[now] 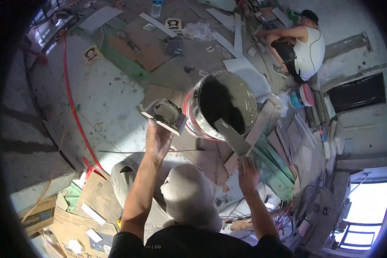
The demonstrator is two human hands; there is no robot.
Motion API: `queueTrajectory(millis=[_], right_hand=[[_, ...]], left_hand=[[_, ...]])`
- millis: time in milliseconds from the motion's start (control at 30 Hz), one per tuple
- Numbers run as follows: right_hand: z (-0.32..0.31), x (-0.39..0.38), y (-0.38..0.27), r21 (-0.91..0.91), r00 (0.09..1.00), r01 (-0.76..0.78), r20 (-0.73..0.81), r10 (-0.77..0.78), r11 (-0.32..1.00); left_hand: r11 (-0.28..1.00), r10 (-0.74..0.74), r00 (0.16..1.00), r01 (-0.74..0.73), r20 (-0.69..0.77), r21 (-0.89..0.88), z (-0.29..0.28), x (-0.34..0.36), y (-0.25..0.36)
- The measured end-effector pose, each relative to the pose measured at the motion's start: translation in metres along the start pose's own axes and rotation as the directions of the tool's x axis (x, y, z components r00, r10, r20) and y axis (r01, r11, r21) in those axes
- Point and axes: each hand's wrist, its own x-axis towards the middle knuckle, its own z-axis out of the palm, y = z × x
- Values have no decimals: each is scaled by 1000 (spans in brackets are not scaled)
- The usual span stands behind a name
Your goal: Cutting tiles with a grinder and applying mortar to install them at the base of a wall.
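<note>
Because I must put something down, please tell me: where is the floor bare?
The widest bare patch is the pale floor between the red hose and the bucket, with a green sheet along its far side. A narrower strip lies left of the hose. Right of the bucket is crowded: light panels, another green sheet.
</note>
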Motion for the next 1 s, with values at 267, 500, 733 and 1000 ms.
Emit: queueTrajectory(millis=[267, 500, 733, 1000], right_hand=[[-95, -57, 1, 201, 985, -47, 172, 12, 978], [-148, 22, -90, 669, 839, -314, 527, -132, 674], [-160, 87, -123, 636, 697, -354, 668, -260, 686], [-184, 87, -96, 529, 699, -81, 635, -331, 845]], left_hand=[[985, 101, 995, -103, 25, 140, 13, -2, -1], [950, 185, 978, -203, 95, 237, 39, -10, 9], [942, 221, 959, -257, 176, 216, 39, -9, 33], [992, 123, 992, -124, 18, 32, 9, -11, 31]])
